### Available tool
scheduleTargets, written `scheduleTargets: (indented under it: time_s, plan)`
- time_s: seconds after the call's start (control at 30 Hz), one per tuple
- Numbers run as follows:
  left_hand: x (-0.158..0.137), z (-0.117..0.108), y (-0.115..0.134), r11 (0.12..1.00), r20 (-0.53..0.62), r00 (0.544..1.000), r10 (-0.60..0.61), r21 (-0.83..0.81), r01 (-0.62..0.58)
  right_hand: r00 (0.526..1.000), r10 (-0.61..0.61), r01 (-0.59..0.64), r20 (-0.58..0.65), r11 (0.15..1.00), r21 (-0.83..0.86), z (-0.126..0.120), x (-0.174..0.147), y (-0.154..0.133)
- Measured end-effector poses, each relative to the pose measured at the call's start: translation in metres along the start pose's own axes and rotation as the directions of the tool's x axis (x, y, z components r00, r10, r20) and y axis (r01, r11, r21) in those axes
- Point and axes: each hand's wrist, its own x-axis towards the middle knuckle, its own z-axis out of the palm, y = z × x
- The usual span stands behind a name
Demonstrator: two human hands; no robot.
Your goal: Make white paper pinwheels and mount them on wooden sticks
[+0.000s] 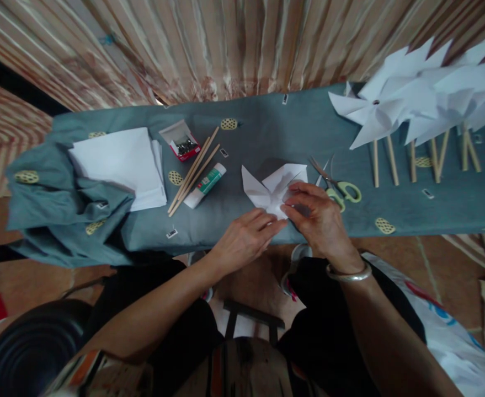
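A white paper pinwheel (269,190), with blades partly folded in, lies near the front edge of the cloth-covered table. My left hand (248,236) grips its lower edge, fingers closed together. From the right, my right hand (314,212) pinches the paper close to its centre, thumb against the fingers, and covers part of the right-hand blade. A silver bangle (348,273) circles my right wrist. Just beyond that hand lie scissors with green handles (344,192), their blades pointing away to the upper left.
Left on the cloth (259,127) are a paper stack (120,165), a small red-and-white box of metal pins (182,144), several wooden sticks (192,173) and a glue stick (206,184). Several pinwheels on sticks (416,96) crowd the right end. A black stool (35,347) stands below left.
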Motion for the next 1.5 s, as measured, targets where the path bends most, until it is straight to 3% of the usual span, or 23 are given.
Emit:
scheduleTargets:
  time_s: [0.3, 0.87, 1.5]
  plan:
    - [0.0006, 0.0017, -0.0002, 1.000, -0.048, 0.999, 0.015, 0.005, -0.015, 1.000, 0.012, -0.013, -0.020, 0.998, -0.066, 0.0029, -0.0012, -0.0034]
    - [0.0016, 0.0026, 0.0001, 1.000, -0.052, 0.999, 0.004, -0.002, -0.004, 1.000, 0.005, -0.005, -0.012, 0.999, -0.037, 0.0053, -0.0031, -0.0001]
    - [0.0019, 0.0044, 0.0001, 1.000, -0.037, 0.999, -0.003, -0.005, 0.003, 0.991, -0.130, 0.131, 0.013, 0.987, -0.091, 0.0071, -0.0041, -0.0023]
